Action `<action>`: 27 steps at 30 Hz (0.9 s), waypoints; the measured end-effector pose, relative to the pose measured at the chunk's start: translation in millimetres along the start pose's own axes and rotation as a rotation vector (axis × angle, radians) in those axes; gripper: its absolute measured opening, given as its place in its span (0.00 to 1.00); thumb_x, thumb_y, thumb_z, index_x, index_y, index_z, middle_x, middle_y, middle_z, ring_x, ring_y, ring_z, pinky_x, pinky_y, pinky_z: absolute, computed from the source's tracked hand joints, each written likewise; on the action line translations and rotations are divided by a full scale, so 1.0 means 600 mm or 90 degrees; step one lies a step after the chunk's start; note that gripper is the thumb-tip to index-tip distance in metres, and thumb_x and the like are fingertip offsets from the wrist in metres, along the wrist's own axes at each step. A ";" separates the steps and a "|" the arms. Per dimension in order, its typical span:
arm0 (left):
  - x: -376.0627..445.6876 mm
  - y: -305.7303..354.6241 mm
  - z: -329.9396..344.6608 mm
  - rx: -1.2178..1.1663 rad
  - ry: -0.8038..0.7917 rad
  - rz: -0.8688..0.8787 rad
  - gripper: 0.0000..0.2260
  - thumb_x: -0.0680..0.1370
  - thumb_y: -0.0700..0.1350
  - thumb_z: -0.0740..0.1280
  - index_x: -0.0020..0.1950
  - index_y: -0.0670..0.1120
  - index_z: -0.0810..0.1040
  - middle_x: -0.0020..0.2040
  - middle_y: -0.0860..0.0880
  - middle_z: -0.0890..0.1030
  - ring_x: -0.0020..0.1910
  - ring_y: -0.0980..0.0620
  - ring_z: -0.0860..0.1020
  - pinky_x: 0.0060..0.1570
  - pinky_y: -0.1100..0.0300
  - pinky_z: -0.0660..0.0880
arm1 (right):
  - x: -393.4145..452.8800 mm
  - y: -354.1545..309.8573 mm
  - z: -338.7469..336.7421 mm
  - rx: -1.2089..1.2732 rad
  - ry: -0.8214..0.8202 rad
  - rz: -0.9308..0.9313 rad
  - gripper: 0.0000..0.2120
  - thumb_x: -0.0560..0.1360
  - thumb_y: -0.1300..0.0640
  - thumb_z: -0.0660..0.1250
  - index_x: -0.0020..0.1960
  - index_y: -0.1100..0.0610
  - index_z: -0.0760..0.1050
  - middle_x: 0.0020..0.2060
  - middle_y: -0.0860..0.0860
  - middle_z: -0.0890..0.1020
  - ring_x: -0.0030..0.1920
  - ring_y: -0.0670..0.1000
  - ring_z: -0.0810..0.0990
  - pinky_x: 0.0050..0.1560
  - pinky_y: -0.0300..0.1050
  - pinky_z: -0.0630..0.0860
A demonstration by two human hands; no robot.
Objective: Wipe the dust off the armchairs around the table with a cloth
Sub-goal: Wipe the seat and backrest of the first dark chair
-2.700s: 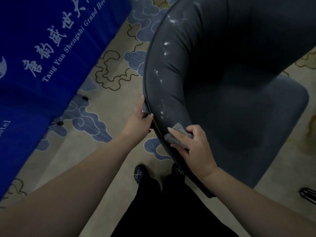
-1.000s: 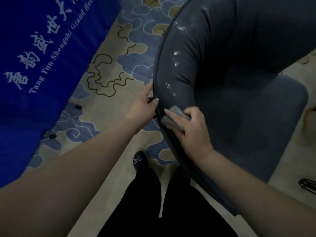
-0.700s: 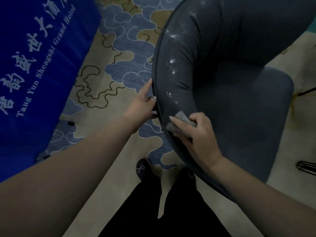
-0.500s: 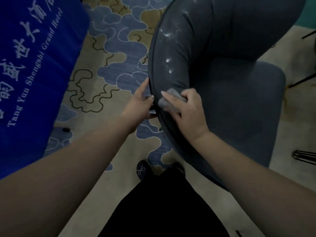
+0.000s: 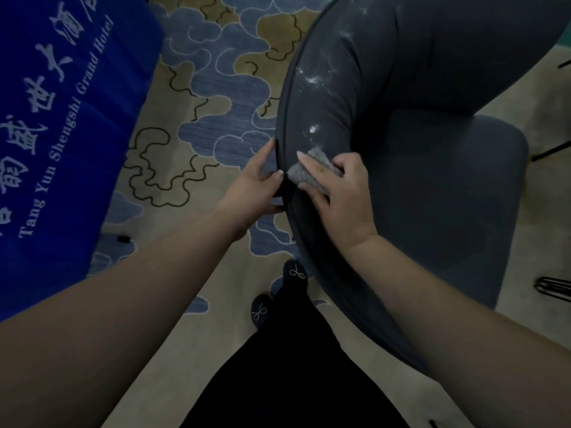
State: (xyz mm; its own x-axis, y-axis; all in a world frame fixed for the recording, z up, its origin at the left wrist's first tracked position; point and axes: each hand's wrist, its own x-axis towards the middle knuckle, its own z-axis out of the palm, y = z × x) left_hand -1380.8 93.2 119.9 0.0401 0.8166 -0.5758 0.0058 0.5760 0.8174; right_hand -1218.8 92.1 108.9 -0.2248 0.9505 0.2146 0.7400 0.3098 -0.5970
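A dark grey armchair (image 5: 432, 168) with a curved back fills the right half of the head view. White dust specks (image 5: 313, 80) dot the top of its backrest. My right hand (image 5: 336, 193) presses a small grey cloth (image 5: 306, 173) onto the backrest rim, just below the lowest speck. My left hand (image 5: 256, 183) grips the outer edge of the backrest beside it, thumb on the rim and fingers behind.
A blue tablecloth (image 5: 58, 125) with white hotel lettering hangs at the left. Patterned cloud carpet (image 5: 210, 97) lies between the tablecloth and the chair. My feet in dark shoes (image 5: 278, 288) stand by the chair's back. Thin black metal legs (image 5: 553, 285) show at the right edge.
My right hand has wiped the cloth up along the backrest rim, and dust specks below it are gone. My left hand has slid up the outer edge with it.
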 end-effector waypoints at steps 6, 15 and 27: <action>0.020 0.025 -0.008 0.013 -0.013 -0.030 0.26 0.82 0.43 0.59 0.75 0.63 0.56 0.61 0.48 0.79 0.54 0.54 0.81 0.46 0.54 0.81 | -0.071 0.010 -0.016 0.042 -0.026 -0.005 0.19 0.75 0.57 0.69 0.65 0.51 0.76 0.47 0.56 0.70 0.48 0.56 0.70 0.54 0.42 0.69; 0.037 0.048 -0.007 0.041 -0.001 -0.037 0.26 0.82 0.41 0.58 0.76 0.62 0.57 0.58 0.49 0.80 0.49 0.57 0.81 0.36 0.64 0.79 | 0.032 0.030 0.004 0.037 0.001 -0.019 0.19 0.74 0.57 0.70 0.65 0.52 0.76 0.45 0.57 0.69 0.45 0.58 0.71 0.54 0.42 0.68; 0.046 0.054 0.001 0.056 0.032 -0.027 0.25 0.82 0.41 0.57 0.75 0.62 0.59 0.58 0.51 0.80 0.52 0.57 0.80 0.36 0.66 0.77 | 0.099 0.036 0.018 0.047 0.026 0.006 0.20 0.74 0.56 0.70 0.65 0.53 0.76 0.46 0.59 0.70 0.46 0.57 0.71 0.55 0.47 0.71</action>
State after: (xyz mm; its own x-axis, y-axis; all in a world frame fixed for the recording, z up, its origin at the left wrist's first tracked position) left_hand -1378.6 134.6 130.7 -0.0123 0.7932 -0.6088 0.0945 0.6070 0.7890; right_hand -1223.3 155.7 100.5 -0.1903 0.9521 0.2395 0.6926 0.3031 -0.6546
